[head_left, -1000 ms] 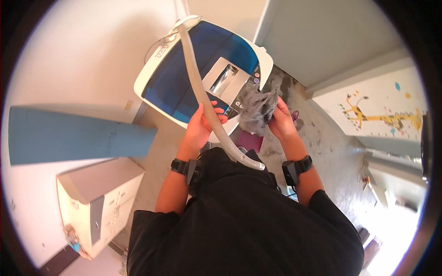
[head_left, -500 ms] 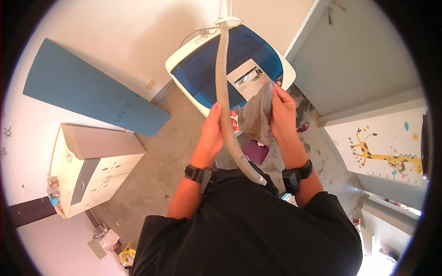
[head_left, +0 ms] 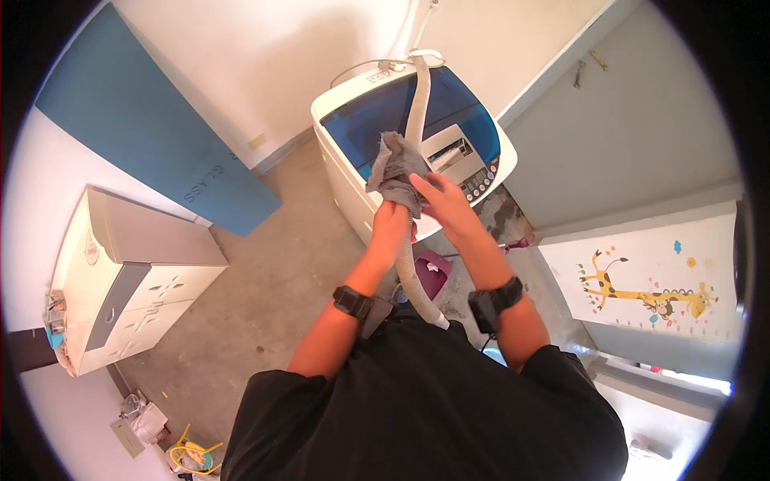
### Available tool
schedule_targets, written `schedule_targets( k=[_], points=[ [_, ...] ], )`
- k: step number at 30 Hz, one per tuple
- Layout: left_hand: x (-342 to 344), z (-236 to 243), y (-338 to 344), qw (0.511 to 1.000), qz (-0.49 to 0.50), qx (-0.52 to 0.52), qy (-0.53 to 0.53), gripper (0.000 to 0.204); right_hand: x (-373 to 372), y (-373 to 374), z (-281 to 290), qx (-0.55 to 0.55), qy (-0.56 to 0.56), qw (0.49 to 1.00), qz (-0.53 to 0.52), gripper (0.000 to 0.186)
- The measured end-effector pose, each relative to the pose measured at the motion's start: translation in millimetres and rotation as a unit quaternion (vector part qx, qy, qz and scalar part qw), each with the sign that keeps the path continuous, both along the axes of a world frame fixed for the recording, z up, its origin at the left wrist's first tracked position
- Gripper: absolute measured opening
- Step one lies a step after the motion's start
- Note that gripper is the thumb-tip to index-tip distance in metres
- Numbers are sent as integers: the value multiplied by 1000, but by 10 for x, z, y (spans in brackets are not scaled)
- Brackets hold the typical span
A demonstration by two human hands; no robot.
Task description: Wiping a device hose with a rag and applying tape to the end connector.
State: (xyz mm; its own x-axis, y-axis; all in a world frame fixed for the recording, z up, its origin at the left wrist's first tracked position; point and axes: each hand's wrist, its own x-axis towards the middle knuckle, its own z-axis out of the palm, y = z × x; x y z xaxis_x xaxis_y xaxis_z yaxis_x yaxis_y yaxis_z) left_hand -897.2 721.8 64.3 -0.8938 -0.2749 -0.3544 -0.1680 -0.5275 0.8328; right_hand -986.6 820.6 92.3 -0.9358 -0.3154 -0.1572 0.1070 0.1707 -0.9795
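Gripping grey hose (head_left: 414, 112) w/ left hand (head_left: 391, 227), fingers wrapped round it just below grey rag (head_left: 395, 170). Rag bunched on hose, directly above left hand, over front edge of blue-lidded washing machine (head_left: 377, 120). Right hand (head_left: 446, 206) pressed flat vs rag & hose from right side, fingers together, touching left hand.

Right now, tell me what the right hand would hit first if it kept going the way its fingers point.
The right hand points up-left at the grey cloth wrapped on the pale hose; it already touches it. Beyond that probably lies the washing machine's blue lid, though depth is unclear.
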Motion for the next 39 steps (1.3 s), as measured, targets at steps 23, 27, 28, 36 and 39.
schedule_targets(
  k=[23,27,28,36,39],
  points=[
    [236,140,-755,949,3,-314,20,35,-35,-128,-178,-210,-233,949,41,27],
    [-611,241,-909,903,82,-420,33,44,157,-151,-73,-157,-227,959,58,29],
    [-845,161,-855,934,-5,-357,7,46,161,-147,-108,-163,-221,960,57,29],
    [-1479,224,-270,966,-258,2,7,30,43,248,-10,-150,-168,974,11,33],
    [-1625,295,-219,969,-246,-7,15,25,47,415,76,-87,-152,985,12,37]
  ],
)
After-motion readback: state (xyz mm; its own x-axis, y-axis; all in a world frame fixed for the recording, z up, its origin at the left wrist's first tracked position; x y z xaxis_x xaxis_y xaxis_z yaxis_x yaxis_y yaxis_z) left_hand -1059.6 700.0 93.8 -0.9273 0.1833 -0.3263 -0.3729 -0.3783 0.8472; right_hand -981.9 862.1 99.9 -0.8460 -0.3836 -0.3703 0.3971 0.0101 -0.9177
